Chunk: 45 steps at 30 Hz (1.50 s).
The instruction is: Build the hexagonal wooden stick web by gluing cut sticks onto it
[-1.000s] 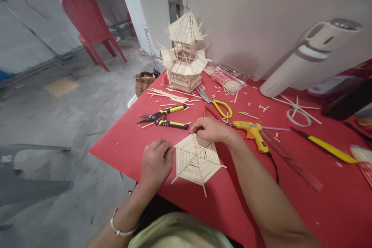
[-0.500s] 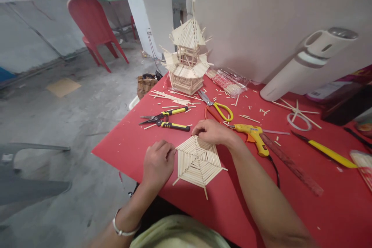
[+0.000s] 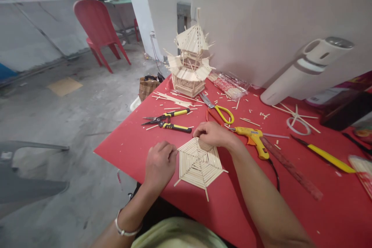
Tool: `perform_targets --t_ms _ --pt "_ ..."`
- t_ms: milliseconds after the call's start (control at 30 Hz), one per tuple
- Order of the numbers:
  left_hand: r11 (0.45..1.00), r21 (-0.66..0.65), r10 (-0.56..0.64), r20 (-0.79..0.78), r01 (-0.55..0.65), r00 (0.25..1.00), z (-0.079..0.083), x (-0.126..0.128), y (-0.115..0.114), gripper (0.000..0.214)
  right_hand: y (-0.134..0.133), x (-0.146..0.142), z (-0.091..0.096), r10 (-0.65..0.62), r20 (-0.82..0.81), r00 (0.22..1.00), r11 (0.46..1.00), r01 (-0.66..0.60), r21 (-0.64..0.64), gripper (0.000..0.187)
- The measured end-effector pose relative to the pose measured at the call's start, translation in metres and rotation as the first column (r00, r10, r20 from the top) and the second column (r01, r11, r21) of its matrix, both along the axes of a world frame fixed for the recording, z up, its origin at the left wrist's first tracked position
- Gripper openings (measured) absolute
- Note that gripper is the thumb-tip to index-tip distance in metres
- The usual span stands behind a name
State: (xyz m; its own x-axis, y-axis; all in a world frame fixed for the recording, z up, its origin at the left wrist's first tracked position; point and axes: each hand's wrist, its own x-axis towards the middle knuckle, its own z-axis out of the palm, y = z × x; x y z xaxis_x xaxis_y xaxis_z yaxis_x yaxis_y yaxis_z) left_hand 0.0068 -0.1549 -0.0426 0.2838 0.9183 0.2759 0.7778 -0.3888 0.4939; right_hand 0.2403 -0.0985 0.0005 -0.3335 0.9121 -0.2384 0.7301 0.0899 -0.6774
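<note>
A flat hexagonal panel of thin wooden sticks (image 3: 200, 166), laid like a spider web, rests on the red tabletop (image 3: 128, 143). My left hand (image 3: 161, 161) is closed at its left corner, fingertips pinching a protruding stick end. Over the panel's far edge bends my right hand (image 3: 213, 133), its fingers pressed together at the top corner and partly hiding that side. Just beyond lie yellow-and-black pruning snips (image 3: 168, 120) with their blades apart. To the right of my right hand is a yellow glue gun (image 3: 252, 138), lying on its side.
A stick-built pagoda (image 3: 192, 62) stands at the back beside loose sticks (image 3: 173, 99) and bagged sticks (image 3: 229, 85). Yellow-handled scissors (image 3: 217, 109), a ruler (image 3: 293, 170), a yellow cutter (image 3: 328, 157) and a white bottle (image 3: 305, 71) occupy the right side. Beyond is a red chair (image 3: 99, 27).
The whole view has shifted slightly, so the scene sits a little lower and mostly further right. Both hands keep their grip on the stick panel.
</note>
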Motion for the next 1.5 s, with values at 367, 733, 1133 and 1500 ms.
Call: perform_targets --t_ms 367,733,1133,1500 --pt "1.000 0.003 -0.015 -0.012 0.015 1.000 0.001 0.000 0.000 0.021 0.001 0.000 -0.002 0.008 -0.014 1.000 1.000 -0.008 0.003 0.032" --pt "1.000 0.022 -0.002 -0.042 0.003 0.999 0.001 -0.001 0.000 0.023 0.002 -0.001 -0.004 0.048 0.029 0.998 0.997 -0.050 0.057 0.032" --pt "0.939 -0.337 0.223 0.450 -0.066 0.865 0.023 -0.028 0.020 0.020 0.024 -0.004 0.027 -0.412 0.440 0.798 0.904 0.295 0.310 0.031" --pt "0.885 -0.455 0.332 0.763 0.096 0.555 0.050 -0.021 0.042 0.025 0.048 0.007 0.025 -0.388 0.662 0.641 0.921 0.289 0.260 0.043"
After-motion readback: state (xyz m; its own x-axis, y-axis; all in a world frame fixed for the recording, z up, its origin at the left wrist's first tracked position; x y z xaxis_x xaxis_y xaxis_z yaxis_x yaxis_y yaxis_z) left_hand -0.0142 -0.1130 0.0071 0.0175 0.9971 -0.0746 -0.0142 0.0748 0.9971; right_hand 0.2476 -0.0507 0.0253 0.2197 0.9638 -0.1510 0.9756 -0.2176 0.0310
